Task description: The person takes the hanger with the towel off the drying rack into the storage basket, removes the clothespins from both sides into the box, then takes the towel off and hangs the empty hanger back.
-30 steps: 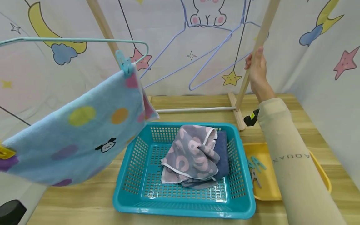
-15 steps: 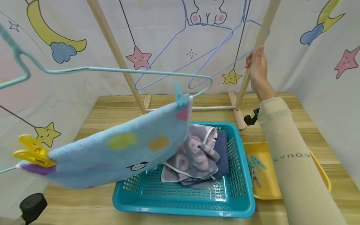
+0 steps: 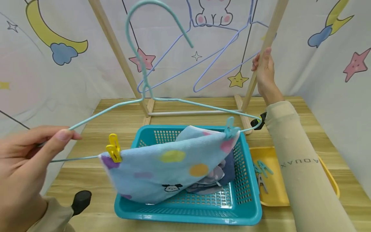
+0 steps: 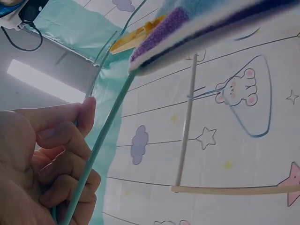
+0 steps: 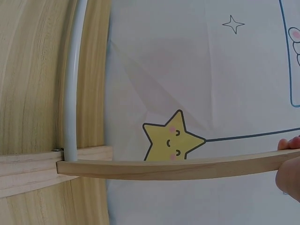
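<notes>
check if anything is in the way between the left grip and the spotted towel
Nothing visible blocks it. The left grip holds the teal hanger, whose bare lower bar runs to the purple corner of the spotted towel. The yellow clip is at that corner, not in the gap.

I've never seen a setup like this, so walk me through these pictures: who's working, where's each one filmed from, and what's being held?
There's no machine: a person works with bare hands. The head view looks forward and down; each wrist view is filmed from that wrist. The left hand pinches a mint-green clothes hanger, with a polka-dot towel clipped on by a yellow clothespin and a light-blue clothespin. The right hand grips a wooden post. On the table stand a teal plastic basket with darker cloths inside and a yellow tray holding more clothespins.
</notes>
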